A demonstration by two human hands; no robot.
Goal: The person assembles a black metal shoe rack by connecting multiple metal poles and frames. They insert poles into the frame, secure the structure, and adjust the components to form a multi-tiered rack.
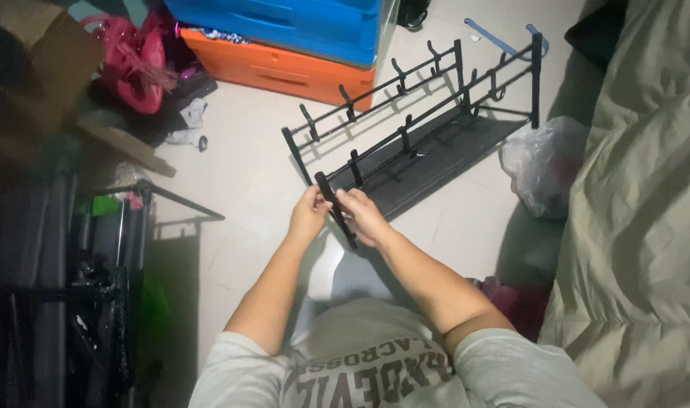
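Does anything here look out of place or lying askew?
Yes. The black hook rack lies tipped on the floor, not upright. Both the left hand and right hand hold a loose black bar apart from it.

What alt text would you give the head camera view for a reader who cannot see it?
Two hands, left hand and right hand, hold a short black bar above a pale floor. Beyond lies a black hook rack, with orange and blue bins behind.
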